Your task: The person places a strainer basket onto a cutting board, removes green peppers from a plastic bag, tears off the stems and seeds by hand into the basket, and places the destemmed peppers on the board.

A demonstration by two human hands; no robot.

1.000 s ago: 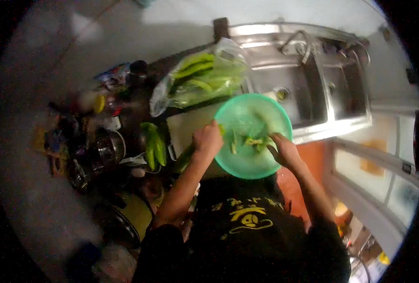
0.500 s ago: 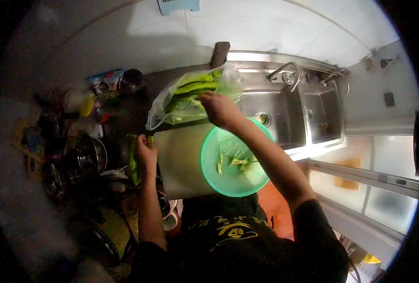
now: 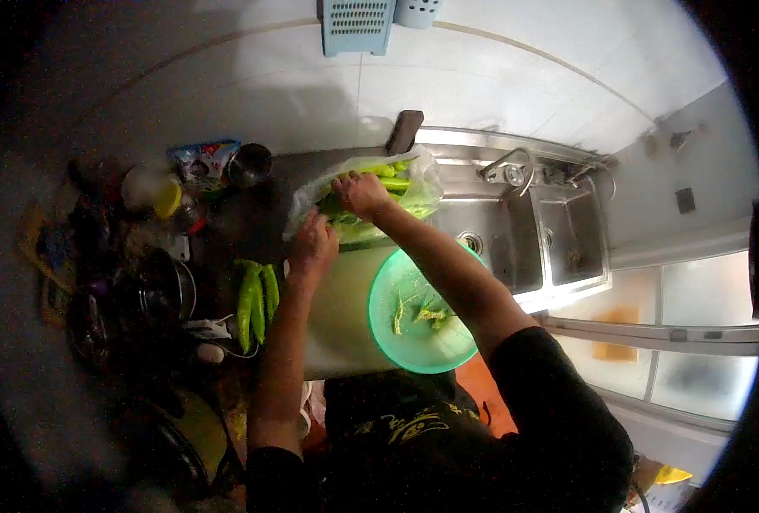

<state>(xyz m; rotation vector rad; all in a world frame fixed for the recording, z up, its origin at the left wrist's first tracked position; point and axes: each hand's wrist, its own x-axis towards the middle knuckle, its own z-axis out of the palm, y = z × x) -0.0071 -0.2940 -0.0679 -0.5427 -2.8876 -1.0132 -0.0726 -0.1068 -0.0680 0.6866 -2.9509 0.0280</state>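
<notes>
A clear plastic bag (image 3: 426,181) holding several long green peppers (image 3: 392,183) lies on the counter, its mouth toward the left. My right hand (image 3: 362,195) reaches into the bag, fingers curled down over a green pepper that is mostly hidden. At the bag's near left edge is my left hand (image 3: 314,245), fingers drawn together; what they grip is hidden. More long green peppers (image 3: 248,306) lie in a small pile left of the cutting board (image 3: 335,329). On the board's right part sits a green basin (image 3: 374,329) with pepper cores (image 3: 431,315) inside.
A steel double sink (image 3: 503,235) with a tap (image 3: 525,167) is on the right. Pots (image 3: 167,289), a dark bowl (image 3: 250,164) and a colourful packet (image 3: 205,161) crowd the left counter. A dark block (image 3: 405,132) stands against the wall behind the bag.
My left hand has left the pepper pile and moved up and right to the bag. My right hand has shifted left over the peppers in the bag. The camera view has tilted upward slightly.
</notes>
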